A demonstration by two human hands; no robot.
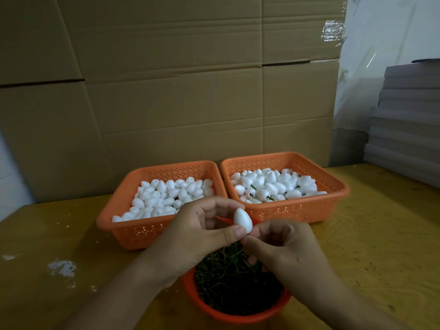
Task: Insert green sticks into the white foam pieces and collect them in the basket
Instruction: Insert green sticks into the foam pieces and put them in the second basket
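Note:
My left hand [202, 231] pinches a white egg-shaped foam piece [242, 220] between thumb and fingers. My right hand [283, 244] is closed at the foam piece's lower end; whatever it holds is hidden by the fingers. Both hands hover over a round orange bowl [240, 317] full of thin green sticks [228, 282]. Behind them stand two orange baskets: the left basket [133, 232] holds plain foam pieces, the right basket [309, 211] holds foam pieces with green sticks showing among them.
A wall of brown cardboard [166, 91] rises behind the baskets. Stacked grey boards [404, 115] sit at the right on the wooden table [381, 234]. White foam crumbs [62, 267] lie on the table at the left.

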